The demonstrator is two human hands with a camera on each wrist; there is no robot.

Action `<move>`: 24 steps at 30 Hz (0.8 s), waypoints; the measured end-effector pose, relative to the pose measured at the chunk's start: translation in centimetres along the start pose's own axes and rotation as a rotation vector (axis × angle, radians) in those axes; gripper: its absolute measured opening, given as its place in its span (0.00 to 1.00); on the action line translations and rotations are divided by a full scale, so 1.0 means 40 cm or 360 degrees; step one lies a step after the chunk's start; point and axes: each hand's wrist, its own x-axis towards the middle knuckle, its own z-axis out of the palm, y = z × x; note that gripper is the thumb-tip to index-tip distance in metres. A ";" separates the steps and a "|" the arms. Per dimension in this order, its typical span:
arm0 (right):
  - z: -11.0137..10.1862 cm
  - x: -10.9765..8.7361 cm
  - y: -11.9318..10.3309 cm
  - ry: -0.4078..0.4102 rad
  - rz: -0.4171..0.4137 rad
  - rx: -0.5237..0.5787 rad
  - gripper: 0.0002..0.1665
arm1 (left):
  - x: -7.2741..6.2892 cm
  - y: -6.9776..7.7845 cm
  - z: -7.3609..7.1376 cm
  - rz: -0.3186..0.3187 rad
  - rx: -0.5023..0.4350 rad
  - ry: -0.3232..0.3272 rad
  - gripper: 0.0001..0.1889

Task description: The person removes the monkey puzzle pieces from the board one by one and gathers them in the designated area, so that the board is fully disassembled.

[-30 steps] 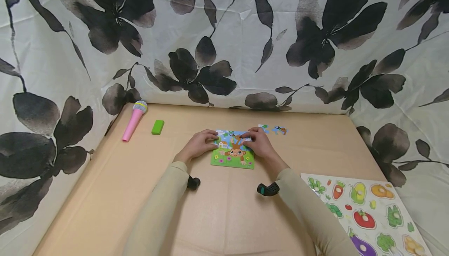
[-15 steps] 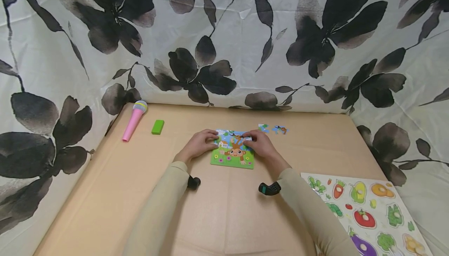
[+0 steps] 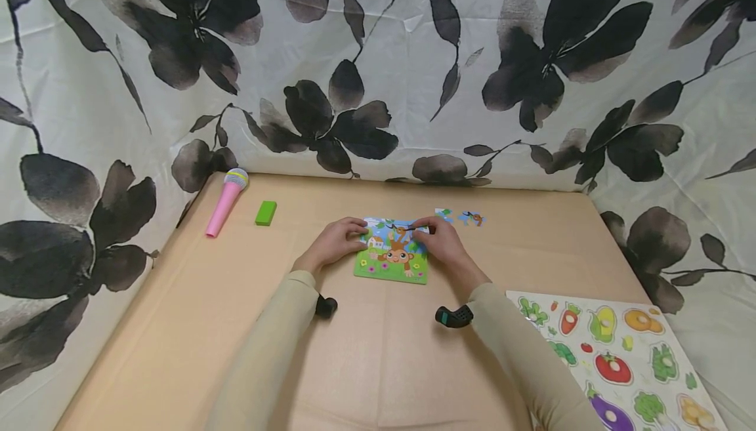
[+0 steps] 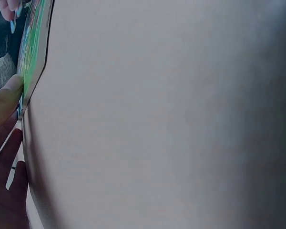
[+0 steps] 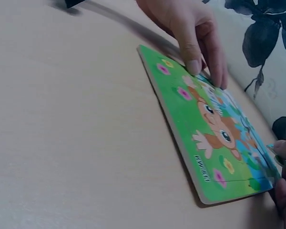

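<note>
Mic [image 3: 224, 205], block [image 3: 266, 213] L of puzzle [image 3: 390, 267], sheet [image 3: 640, 372] R

The left wrist view crops both hands [image 4: 5, 152], the right one [image 4: 7, 6] partly hiding a puzzle piece [image 4: 13, 26].

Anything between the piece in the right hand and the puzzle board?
Nothing visible. The right hand pinches the piece near the puzzle board's far right corner. The left hand is at the opposite edge; two loose pieces lie beyond the board, off to the right.
</note>
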 end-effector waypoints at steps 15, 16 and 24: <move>-0.136 -0.012 0.055 0.0209 0.0129 0.0391 0.18 | 0.000 0.003 -0.001 0.0004 0.0028 -0.0010 0.20; -0.152 -0.014 0.064 0.0228 0.0129 0.0398 0.18 | 0.000 0.003 0.000 0.0005 0.0031 -0.0009 0.20; -0.271 -0.030 0.146 0.0357 0.0186 0.0341 0.22 | 0.003 0.000 0.002 -0.0005 0.0038 -0.0011 0.20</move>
